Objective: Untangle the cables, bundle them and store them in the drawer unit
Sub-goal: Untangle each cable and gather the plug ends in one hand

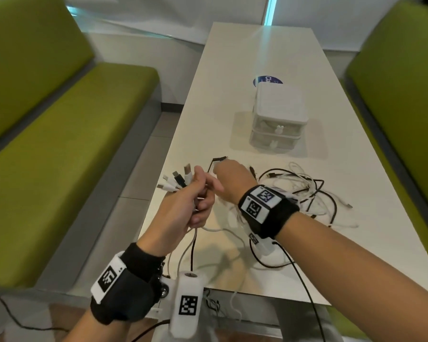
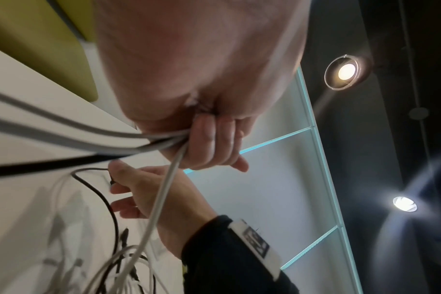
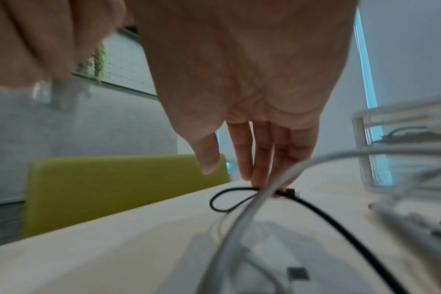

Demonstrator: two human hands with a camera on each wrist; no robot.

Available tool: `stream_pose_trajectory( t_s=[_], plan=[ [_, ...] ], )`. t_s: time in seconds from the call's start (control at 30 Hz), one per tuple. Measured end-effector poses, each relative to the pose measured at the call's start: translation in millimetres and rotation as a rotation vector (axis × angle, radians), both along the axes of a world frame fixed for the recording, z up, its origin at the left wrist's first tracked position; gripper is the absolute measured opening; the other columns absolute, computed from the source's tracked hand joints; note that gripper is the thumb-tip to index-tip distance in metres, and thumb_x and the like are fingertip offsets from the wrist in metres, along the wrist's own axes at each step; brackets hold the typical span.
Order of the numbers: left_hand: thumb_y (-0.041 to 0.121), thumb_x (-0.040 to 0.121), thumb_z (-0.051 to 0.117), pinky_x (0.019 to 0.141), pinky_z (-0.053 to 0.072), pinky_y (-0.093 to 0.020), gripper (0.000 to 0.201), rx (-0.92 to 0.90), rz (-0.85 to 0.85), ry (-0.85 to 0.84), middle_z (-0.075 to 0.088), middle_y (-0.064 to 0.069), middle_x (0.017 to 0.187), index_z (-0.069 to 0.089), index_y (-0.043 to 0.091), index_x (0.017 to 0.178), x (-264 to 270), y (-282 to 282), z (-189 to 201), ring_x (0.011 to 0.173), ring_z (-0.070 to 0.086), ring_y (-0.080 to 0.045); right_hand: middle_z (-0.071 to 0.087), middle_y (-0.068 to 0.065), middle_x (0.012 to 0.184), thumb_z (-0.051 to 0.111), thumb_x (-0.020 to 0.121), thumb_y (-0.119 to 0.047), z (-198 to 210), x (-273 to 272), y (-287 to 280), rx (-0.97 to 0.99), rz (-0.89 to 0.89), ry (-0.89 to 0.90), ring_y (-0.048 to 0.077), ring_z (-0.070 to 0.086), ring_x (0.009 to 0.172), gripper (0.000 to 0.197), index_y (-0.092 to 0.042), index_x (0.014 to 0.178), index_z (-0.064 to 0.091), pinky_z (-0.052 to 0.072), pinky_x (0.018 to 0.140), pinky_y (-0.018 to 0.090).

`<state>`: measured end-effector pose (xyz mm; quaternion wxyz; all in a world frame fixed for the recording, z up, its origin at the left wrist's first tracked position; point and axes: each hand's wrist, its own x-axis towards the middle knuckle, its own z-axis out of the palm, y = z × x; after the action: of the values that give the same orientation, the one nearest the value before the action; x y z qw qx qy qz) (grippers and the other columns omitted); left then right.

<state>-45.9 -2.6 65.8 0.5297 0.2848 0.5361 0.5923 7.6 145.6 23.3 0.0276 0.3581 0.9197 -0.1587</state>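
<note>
My left hand (image 1: 200,201) grips a bunch of white and black cable ends (image 1: 181,180) above the table's left edge, the plugs fanning out to the left. In the left wrist view its fingers (image 2: 214,143) curl round the cables (image 2: 88,135). My right hand (image 1: 229,174) reaches forward just past it. Its straight fingertips (image 3: 259,179) touch the plug end of a thin black cable (image 3: 239,197) lying on the table, thumb held apart. A loose tangle of black and white cables (image 1: 307,193) lies to the right. The white drawer unit (image 1: 278,117) stands behind, both drawers shut.
The long white table (image 1: 257,58) runs away from me, with a blue round sticker (image 1: 267,80) behind the drawer unit. Green benches (image 1: 59,169) flank it on both sides. Some cables hang over the near table edge (image 1: 235,299).
</note>
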Motion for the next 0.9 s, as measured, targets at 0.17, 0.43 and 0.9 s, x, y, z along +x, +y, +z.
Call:
stream_pose_trajectory(
  t_s=[0.17, 0.43, 0.9],
  plan=[
    [0.052, 0.094, 0.036, 0.039, 0.015, -0.018, 0.048, -0.03, 0.065, -0.02, 0.03, 0.0, 0.061, 0.06, 0.011, 0.089, -4.9, 2.5, -12.9, 0.042, 0.016, -0.007, 0.066, 0.01, 0.096, 0.051, 0.091, -0.029, -21.0, -9.3, 0.0, -0.059, -0.009, -0.139, 0.029, 0.059, 0.081, 0.018, -0.014, 0.081, 0.052, 0.048, 0.07, 0.033],
    [0.053, 0.099, 0.034, 0.037, 0.017, -0.018, 0.059, -0.06, 0.208, -0.048, 0.047, 0.003, 0.066, 0.072, 0.008, 0.097, 1.0, 1.1, -18.8, 0.041, 0.019, -0.008, 0.072, -0.006, 0.078, 0.049, 0.095, -0.021, 38.2, 41.8, -14.0, -0.071, -0.154, 0.641, 0.006, 0.061, 0.067, 0.022, -0.022, 0.103, 0.069, 0.045, 0.067, 0.028],
    [0.055, 0.089, 0.046, 0.048, 0.011, -0.028, 0.047, 0.116, 0.171, 0.025, 0.019, -0.002, 0.065, 0.074, 0.017, 0.092, 35.5, 5.5, -5.0, 0.057, 0.012, -0.016, 0.067, -0.012, 0.073, 0.061, 0.087, -0.007, 33.8, 126.1, -64.5, -0.319, 0.113, 0.713, 0.01, 0.063, 0.077, 0.022, -0.022, 0.095, 0.074, 0.046, 0.074, 0.02]
  ],
)
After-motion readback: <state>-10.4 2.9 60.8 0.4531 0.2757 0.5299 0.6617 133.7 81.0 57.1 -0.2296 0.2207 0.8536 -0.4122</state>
